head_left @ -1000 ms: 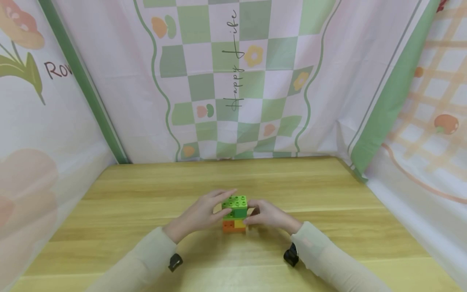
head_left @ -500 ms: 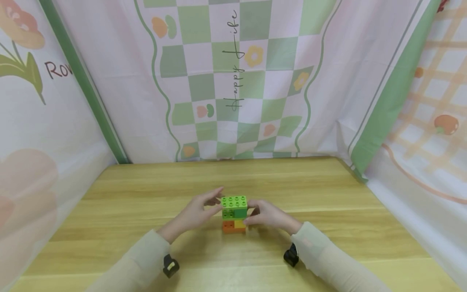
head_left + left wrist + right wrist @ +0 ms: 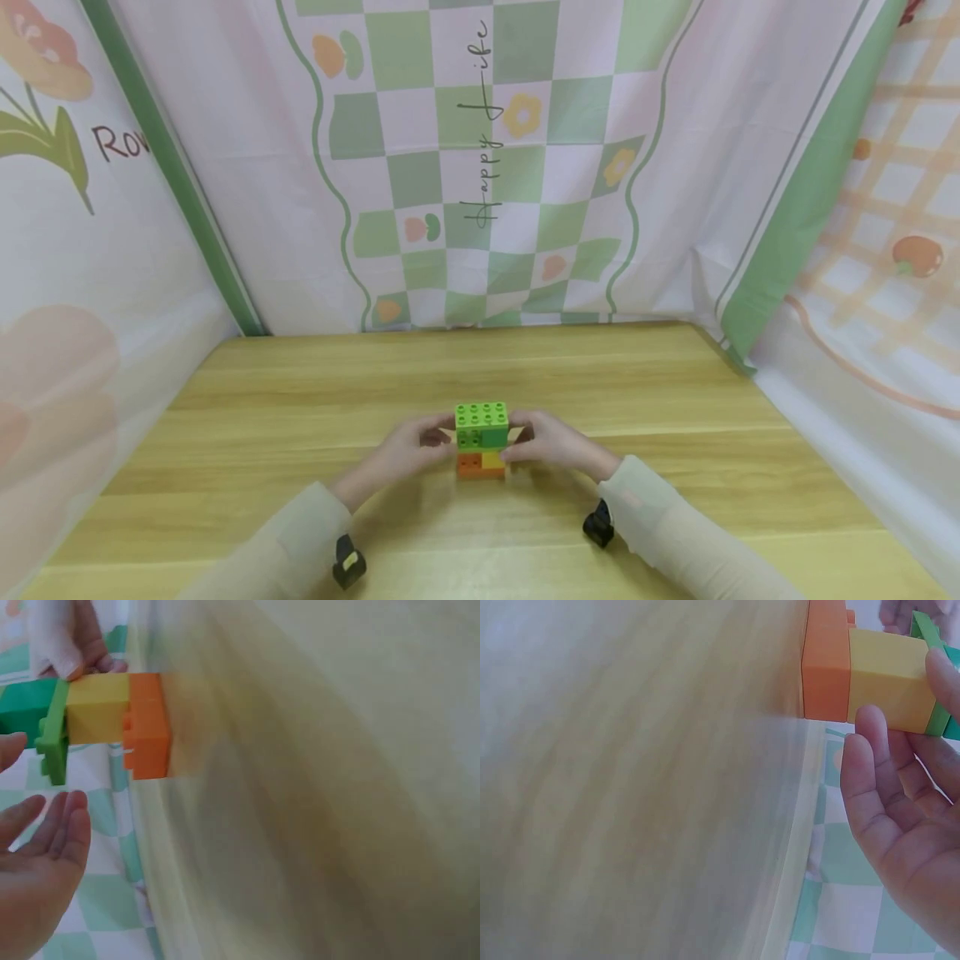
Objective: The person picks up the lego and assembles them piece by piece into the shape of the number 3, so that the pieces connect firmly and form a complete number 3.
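A stack of toy building bricks stands upright on the table. From the bottom it has an orange brick, a yellow brick, a thin green brick, a dark green brick and a light green brick on top. My right hand pinches the stack's right side; its thumb lies over the yellow and thin green bricks in the right wrist view. My left hand is at the left side, fingers loosely bent and thumb apart. A gap shows between its fingers and the thin green brick in the left wrist view.
The wooden table reaches back to a checked cloth curtain. More printed cloth hangs at both sides. A small black device hangs under each wrist, the left device and the right device.
My left hand has come off the front and top of the stack, drawn back left, then lowered beside it. The right hand and the bricks have stayed in place.
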`<state>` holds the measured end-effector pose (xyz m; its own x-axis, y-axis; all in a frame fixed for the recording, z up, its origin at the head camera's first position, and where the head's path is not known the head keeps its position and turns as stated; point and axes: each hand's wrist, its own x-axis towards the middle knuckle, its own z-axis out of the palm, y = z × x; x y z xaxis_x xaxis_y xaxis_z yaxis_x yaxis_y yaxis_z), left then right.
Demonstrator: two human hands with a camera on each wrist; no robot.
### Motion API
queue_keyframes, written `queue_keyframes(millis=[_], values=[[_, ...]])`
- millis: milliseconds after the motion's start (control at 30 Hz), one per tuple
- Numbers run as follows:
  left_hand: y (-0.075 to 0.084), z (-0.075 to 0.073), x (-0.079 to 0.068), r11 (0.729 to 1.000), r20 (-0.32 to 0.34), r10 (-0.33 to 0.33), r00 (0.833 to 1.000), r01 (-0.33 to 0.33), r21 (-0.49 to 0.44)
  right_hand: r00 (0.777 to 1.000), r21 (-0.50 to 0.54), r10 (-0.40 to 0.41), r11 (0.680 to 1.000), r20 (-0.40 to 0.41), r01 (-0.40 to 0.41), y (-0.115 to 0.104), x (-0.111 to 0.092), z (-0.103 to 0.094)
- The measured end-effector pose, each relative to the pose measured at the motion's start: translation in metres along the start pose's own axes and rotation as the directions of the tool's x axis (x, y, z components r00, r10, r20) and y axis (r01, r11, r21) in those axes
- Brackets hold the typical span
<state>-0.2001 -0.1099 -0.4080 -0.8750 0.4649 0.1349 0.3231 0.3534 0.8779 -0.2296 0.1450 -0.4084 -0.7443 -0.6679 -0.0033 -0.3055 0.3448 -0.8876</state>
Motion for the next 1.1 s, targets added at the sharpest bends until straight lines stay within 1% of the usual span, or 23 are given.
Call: queue_keyframes(millis=[67, 233, 600, 867, 1000, 1100], values=[[-0.001, 0.002, -0.001, 1.0, -0.01, -0.02, 1.0, 0.02, 0.01, 1.0, 0.002, -0.003, 1.0, 0.001, 0.003, 0.001, 0.001, 0.0], [-0.001, 0.005, -0.002, 0.998, -0.046, -0.027, 0.999, 0.029, 0.047, 1.0, 0.004, -0.005, 1.0, 0.001, 0.005, 0.002, 0.002, 0.0], [-0.002, 0.011, 0.001, 0.996, -0.079, 0.033, 0.996, -0.027, 0.082, 1.0, -0.018, 0.0, 1.0, -0.004, 0.0, 0.001, 0.001, -0.001], [0.0, 0.01, 0.002, 0.994, -0.081, 0.026, 0.996, -0.017, 0.108, 1.0, -0.015, 0.004, 1.0, -0.007, -0.004, 0.0, 0.0, -0.001], [-0.001, 0.01, 0.003, 0.992, -0.08, 0.047, 0.996, -0.037, 0.121, 1.0, -0.021, 0.003, 1.0, -0.005, -0.004, -0.001, 0.001, -0.002], [-0.002, 0.009, 0.004, 0.993, -0.078, 0.052, 0.996, -0.043, 0.111, 1.0, -0.034, 0.015, 0.999, -0.008, -0.015, -0.002, 0.001, -0.003]])
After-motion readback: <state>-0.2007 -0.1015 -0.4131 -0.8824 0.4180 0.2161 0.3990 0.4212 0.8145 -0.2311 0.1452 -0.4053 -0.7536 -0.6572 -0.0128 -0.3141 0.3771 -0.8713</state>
